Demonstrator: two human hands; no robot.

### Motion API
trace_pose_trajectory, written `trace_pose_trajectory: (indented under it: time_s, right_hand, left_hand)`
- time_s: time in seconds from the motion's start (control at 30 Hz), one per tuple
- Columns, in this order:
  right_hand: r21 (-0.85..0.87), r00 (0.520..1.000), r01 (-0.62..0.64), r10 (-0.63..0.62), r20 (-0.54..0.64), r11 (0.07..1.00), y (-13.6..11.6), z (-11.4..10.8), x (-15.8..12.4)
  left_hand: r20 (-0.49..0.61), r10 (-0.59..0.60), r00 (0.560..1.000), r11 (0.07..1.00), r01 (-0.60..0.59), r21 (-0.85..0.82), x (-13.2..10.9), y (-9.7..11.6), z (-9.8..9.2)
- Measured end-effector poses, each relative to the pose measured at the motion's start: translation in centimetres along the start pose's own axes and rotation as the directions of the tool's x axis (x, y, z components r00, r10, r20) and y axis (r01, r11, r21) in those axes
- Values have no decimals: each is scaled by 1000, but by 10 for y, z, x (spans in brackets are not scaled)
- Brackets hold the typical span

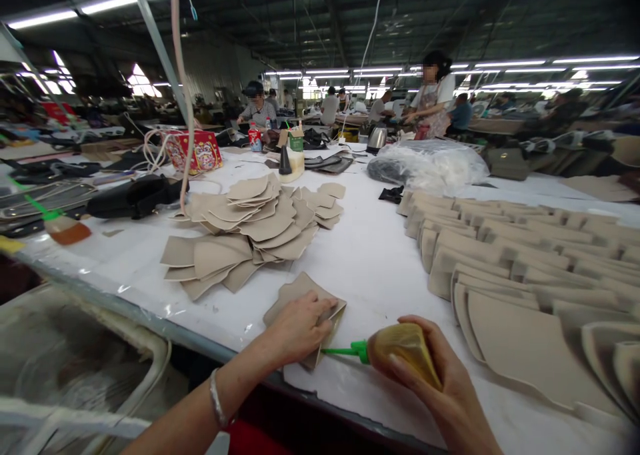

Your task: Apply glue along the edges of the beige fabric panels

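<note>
My left hand [301, 325] holds a taupe leather-like piece [287, 293] down near the table's front edge, fingers bent over its right side. A glue bottle [403, 351], amber with a green nozzle [345, 352], lies tilted on its side in my right hand [445, 381]. Its thin tip touches or nearly touches the lower right edge of the piece; exact contact is hard to make out. Beyond my left hand is a loose pile of similar pieces [270, 225]. Folded pieces [520, 328] stand in overlapping rows to the right of my right hand.
The white-topped table [370, 255] has its front edge close to me. A second glue bottle [65, 225] and a black leather item [135, 195] lie at left. Further back are a red box [195, 150], a clear plastic bundle [435, 161] and a hanging hose [187, 108]. Co-workers are beyond.
</note>
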State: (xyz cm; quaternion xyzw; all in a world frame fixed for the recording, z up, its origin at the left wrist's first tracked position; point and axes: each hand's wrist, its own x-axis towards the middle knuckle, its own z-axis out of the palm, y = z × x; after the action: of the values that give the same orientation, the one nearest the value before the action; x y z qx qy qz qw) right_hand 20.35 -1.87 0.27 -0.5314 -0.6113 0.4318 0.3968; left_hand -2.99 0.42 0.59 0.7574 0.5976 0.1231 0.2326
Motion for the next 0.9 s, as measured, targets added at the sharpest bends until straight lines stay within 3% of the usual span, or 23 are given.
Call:
trace_pose_trajectory:
  time_s: [0.13,0.3,0.43,0.7,0.9]
  right_hand:
    - [69,998,-40,36,58,997,-7,2,-3]
    - [-1,1000,-6,6,-26,1000,-6,3,-3]
    - [55,999,-22,20,45,998,-4,6,-5]
    - [-119,978,103,-122,-170,988,7,-8,22]
    - [-18,997,79,-79,6,997,9,-5,16]
  left_hand:
    - [-3,-23,1000,1000,23,12,-1,0,0]
    - [-2,-21,1000,1000,21,19,-2,0,1]
    - [7,-21,1000,1000,21,24,-2,0,-1]
    - [-6,-21,1000,1000,21,3,1,-1,2]
    - [-3,-22,1000,1000,21,-22,2,-2,2]
